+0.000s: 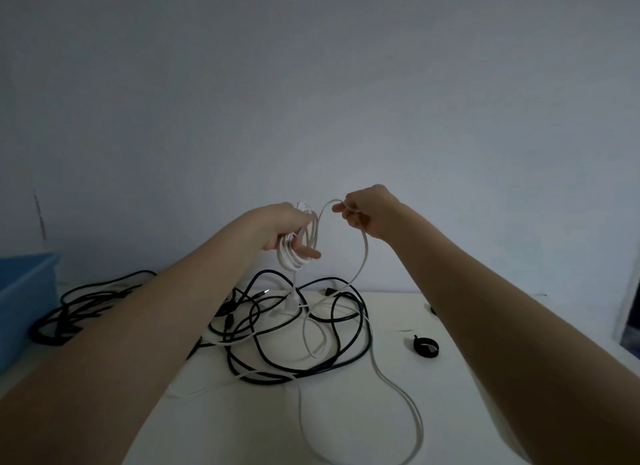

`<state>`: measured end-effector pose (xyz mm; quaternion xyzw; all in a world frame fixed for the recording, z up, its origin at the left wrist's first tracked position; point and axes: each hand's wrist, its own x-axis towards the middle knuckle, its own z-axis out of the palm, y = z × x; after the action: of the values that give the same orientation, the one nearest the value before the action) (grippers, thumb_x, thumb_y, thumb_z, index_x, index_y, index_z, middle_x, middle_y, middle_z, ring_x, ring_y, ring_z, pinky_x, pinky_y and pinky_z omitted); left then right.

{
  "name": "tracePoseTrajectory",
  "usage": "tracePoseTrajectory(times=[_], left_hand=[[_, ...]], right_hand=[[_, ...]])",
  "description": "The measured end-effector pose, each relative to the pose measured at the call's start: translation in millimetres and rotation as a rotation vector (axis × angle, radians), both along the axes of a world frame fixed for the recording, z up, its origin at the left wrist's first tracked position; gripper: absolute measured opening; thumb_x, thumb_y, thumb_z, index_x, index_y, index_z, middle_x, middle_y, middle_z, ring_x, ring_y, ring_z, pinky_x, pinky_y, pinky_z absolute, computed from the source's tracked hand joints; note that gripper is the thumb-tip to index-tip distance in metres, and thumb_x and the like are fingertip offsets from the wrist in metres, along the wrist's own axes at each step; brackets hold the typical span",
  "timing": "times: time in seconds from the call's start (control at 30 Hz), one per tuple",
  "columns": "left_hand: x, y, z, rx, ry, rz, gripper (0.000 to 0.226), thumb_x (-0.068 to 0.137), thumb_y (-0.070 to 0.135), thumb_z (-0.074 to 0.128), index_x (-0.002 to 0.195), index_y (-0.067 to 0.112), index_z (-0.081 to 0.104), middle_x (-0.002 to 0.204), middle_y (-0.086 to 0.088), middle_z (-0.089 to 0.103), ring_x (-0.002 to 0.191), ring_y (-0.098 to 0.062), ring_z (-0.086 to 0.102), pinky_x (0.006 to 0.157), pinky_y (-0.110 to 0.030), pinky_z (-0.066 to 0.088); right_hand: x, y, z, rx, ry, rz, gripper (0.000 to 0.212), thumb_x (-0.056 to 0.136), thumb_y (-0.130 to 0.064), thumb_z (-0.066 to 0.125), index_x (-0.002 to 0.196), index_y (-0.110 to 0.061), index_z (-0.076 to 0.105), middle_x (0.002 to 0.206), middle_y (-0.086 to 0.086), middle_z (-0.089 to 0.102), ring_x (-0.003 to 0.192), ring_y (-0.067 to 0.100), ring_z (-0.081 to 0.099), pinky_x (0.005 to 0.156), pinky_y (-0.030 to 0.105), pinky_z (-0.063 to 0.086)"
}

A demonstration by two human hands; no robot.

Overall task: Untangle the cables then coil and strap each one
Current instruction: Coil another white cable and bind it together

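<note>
- My left hand (289,230), mid-frame, grips a white coil (298,246) of several loops, with the fingers curled through them.
- My right hand (363,211), just right of it, pinches the white cable (363,256) between thumb and fingers, and a short arc of cable runs between my hands.
- From my right hand the cable drops to the table (485,343), passes the black tangle (294,336) at centre and sweeps in a long loose loop to the lower right of the frame.
- The light is dim, so I cannot tell whether the white strands in the tangle are this cable or a second one.
- I judge the cable light, limp and a bit springy. It will twist, so I should take it close to the coil and feed short lengths.
- If it runs through the black loops it may snag, so a hard pull would drag the whole heap.
- A black strap (426,347) lies right of centre, apart from the cables.
- A blue bin (24,291) stands at the left edge, beside more black cable.
- There is open room above the table, and the table edge is near on the right.
</note>
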<state>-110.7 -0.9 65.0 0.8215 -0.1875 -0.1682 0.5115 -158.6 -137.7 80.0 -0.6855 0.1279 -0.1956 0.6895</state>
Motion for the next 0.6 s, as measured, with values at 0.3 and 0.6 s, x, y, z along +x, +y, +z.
tracePoseTrajectory(times=[0.3,0.6], left_hand=[[12.0,10.8,0.4,0.56,-0.423,0.047,0.032,0.089,0.029,0.063,0.069,0.005,0.058,0.065,-0.005,0.058,0.05,-0.012,0.044,0.051,-0.022,0.035],[3.0,15.2,6.4,0.333,-0.557,-0.113,0.037,0.089,0.04,0.061,0.089,0.005,0.072,0.057,-0.003,0.057,0.035,-0.005,0.037,0.037,-0.013,0.031]], right_hand=[[1.3,-2.7,-8.5,-0.301,0.174,0.103,0.018,0.095,0.004,0.039,0.095,0.006,0.057,0.075,0.011,0.054,0.051,0.014,0.047,0.033,0.014,0.035],[14.3,2.6,-33.6,-1.066,0.368,0.156,0.069,0.075,-0.07,0.058,0.095,-0.004,0.049,0.064,0.003,0.046,0.05,0.014,0.043,0.045,0.022,0.036]])
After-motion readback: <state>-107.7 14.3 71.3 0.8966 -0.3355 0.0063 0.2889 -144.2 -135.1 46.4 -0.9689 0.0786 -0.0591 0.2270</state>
